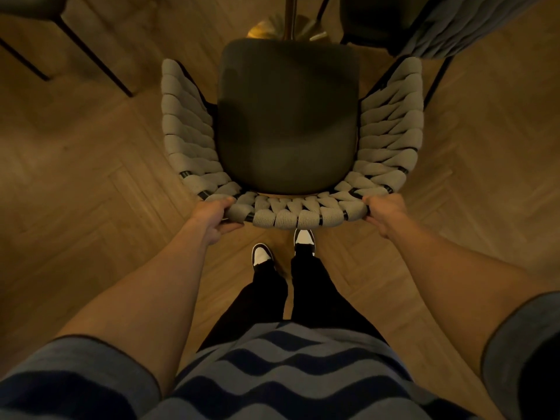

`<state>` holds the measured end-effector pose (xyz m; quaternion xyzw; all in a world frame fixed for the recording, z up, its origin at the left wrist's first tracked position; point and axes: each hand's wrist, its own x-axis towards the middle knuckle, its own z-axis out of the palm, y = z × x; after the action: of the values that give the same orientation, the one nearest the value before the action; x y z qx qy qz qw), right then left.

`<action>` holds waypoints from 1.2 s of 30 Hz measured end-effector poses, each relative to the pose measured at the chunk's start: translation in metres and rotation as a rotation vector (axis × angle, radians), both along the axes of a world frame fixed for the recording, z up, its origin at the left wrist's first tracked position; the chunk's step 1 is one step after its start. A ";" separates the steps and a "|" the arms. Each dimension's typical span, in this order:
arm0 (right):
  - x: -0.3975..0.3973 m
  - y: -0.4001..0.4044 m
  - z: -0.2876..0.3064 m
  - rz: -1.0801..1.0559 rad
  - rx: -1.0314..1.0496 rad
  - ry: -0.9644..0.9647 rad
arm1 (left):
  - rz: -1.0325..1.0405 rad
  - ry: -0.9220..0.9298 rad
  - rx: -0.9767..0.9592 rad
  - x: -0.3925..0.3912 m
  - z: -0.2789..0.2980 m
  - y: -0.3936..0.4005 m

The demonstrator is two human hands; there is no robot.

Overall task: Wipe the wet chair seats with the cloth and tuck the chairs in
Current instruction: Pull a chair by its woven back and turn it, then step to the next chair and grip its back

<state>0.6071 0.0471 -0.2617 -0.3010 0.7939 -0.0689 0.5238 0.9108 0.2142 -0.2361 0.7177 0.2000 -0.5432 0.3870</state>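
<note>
While behind the chair, both hands, L & R, clamped round its woven backrest.

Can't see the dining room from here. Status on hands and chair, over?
Left hand and right hand both grip woven grey backrest. Dark cushioned seat faces brass table base. No cloth visible. Path ahead open.

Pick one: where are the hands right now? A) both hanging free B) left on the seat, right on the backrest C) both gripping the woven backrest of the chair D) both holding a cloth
C: the left hand and the right hand each curl round the back rim of the woven backrest, one at each rear corner; the dark seat is untouched and no cloth shows.
</note>
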 end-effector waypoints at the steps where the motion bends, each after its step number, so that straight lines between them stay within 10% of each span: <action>1: 0.001 -0.007 0.002 -0.006 0.000 -0.018 | -0.005 -0.007 0.000 -0.001 0.000 -0.006; 19: -0.008 -0.018 0.017 0.045 0.063 -0.082 | 0.006 -0.117 -0.051 -0.004 0.012 -0.015; 36: 0.151 0.048 0.060 0.996 0.319 -0.201 | -0.406 -0.285 0.097 0.025 0.044 0.091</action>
<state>0.7583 0.0951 -0.2019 -0.5498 0.5014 0.2813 0.6060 0.9356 0.3055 -0.1923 0.8304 0.0210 -0.4926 0.2595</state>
